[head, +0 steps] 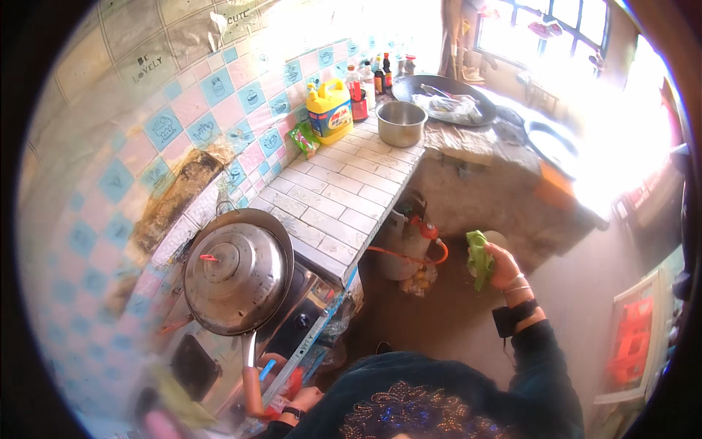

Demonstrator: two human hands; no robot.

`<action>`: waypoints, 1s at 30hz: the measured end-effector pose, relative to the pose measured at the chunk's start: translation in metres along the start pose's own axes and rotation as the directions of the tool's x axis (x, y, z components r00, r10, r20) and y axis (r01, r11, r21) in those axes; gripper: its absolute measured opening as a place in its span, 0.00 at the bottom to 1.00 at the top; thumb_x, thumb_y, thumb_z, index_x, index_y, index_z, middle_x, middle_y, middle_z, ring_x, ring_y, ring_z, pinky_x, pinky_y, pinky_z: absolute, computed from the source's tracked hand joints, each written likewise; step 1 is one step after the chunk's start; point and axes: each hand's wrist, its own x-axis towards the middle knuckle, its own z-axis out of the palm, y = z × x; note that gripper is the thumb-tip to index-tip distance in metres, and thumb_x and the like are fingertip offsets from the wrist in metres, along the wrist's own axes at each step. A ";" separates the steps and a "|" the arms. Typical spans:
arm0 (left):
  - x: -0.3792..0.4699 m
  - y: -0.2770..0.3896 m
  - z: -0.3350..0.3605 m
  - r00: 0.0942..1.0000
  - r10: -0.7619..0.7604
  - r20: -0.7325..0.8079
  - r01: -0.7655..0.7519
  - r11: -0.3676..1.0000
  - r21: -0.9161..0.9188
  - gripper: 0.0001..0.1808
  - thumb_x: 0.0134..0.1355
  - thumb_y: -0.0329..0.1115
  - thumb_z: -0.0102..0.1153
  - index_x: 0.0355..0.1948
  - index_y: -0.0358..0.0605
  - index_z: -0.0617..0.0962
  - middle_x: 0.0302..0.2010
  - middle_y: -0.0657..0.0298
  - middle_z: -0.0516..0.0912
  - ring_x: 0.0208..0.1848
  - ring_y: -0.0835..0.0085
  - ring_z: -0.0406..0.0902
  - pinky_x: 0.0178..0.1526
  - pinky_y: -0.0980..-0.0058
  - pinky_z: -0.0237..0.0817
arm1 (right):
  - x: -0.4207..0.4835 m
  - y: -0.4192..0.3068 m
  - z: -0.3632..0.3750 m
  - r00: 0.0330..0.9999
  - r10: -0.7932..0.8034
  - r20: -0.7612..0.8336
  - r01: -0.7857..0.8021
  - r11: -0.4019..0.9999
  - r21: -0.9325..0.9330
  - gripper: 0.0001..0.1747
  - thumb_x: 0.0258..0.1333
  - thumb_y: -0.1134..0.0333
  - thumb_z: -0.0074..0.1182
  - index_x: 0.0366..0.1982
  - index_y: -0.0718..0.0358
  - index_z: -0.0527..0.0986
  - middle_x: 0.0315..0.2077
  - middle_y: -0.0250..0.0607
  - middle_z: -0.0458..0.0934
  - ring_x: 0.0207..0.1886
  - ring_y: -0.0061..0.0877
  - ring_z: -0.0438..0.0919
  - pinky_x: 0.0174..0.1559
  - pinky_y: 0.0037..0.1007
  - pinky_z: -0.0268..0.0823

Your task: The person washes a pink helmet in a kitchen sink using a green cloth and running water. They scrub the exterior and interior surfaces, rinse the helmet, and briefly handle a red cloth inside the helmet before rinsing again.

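Note:
My right hand (504, 269) is held out over the floor, its fingers closed around a crumpled light-green bundle (479, 259). Whether that is leaves or cloth I cannot tell. Low in the view, my left hand (308, 397) is beside the front edge of the stove, near a red plastic bag (292, 382). Its fingers are partly hidden, so their grip does not show. A wok (285, 236) sits on the gas stove (299, 318), covered by a domed metal lid (241, 280) with a red tie on top. The wok's wooden handle (252, 390) points toward me.
On the tiled counter (334, 203) stand a steel pot (402, 125), a yellow oil jug (330, 112), a green packet (304, 140) and sauce bottles (383, 74). A large wok (403, 90) holds a plastic bag. Below, a gas cylinder (403, 247) carries an orange hose (408, 257).

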 end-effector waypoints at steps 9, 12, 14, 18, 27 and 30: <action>0.031 0.039 -0.052 0.988 -0.149 -0.026 0.145 0.982 -0.121 0.21 0.67 0.47 0.54 0.42 0.40 0.86 0.45 0.44 0.86 0.53 0.47 0.82 0.54 0.56 0.72 | 0.205 -0.068 0.155 0.879 0.000 0.477 0.087 0.983 -0.162 0.24 0.67 0.70 0.51 0.62 0.72 0.69 0.53 0.47 0.80 0.51 0.31 0.81 0.55 0.34 0.74; 0.032 0.061 -0.087 0.963 -0.238 -0.124 0.204 0.950 -0.237 0.20 0.67 0.47 0.54 0.42 0.41 0.86 0.45 0.44 0.86 0.52 0.47 0.82 0.54 0.56 0.72 | 0.280 -0.088 0.192 0.927 0.061 0.369 0.071 0.940 -0.334 0.23 0.65 0.71 0.55 0.60 0.70 0.72 0.48 0.44 0.82 0.47 0.29 0.82 0.50 0.30 0.75; 0.031 0.079 -0.110 0.936 -0.300 -0.185 0.232 0.919 -0.318 0.20 0.67 0.47 0.54 0.42 0.41 0.86 0.45 0.45 0.86 0.52 0.47 0.83 0.54 0.56 0.72 | 0.336 -0.092 0.216 0.944 0.074 0.321 0.045 0.935 -0.351 0.18 0.63 0.70 0.59 0.53 0.69 0.75 0.40 0.41 0.83 0.39 0.27 0.84 0.43 0.28 0.77; 0.025 0.122 -0.149 0.871 -0.413 -0.265 0.263 0.849 -0.458 0.20 0.67 0.47 0.54 0.43 0.41 0.86 0.45 0.45 0.87 0.52 0.48 0.83 0.53 0.56 0.73 | 0.463 -0.096 0.268 0.916 0.172 0.363 0.008 0.896 -0.445 0.10 0.62 0.71 0.60 0.44 0.66 0.77 0.36 0.42 0.83 0.36 0.29 0.84 0.37 0.31 0.78; 0.001 0.194 -0.176 0.738 -0.612 -0.285 0.324 0.691 -0.646 0.20 0.67 0.47 0.55 0.43 0.41 0.86 0.44 0.46 0.87 0.51 0.49 0.83 0.52 0.57 0.73 | 0.696 -0.087 0.375 0.958 0.237 0.159 -0.051 0.690 -0.722 0.44 0.61 0.29 0.49 0.49 0.67 0.80 0.35 0.42 0.85 0.31 0.29 0.84 0.33 0.30 0.74; -0.009 0.204 -0.173 0.704 -0.659 -0.266 0.344 0.644 -0.683 0.20 0.67 0.47 0.55 0.43 0.41 0.86 0.44 0.46 0.87 0.51 0.49 0.83 0.52 0.57 0.73 | 0.728 -0.084 0.398 0.973 0.049 0.226 0.171 0.507 -0.845 0.49 0.59 0.29 0.51 0.52 0.75 0.78 0.40 0.45 0.83 0.39 0.31 0.83 0.39 0.31 0.73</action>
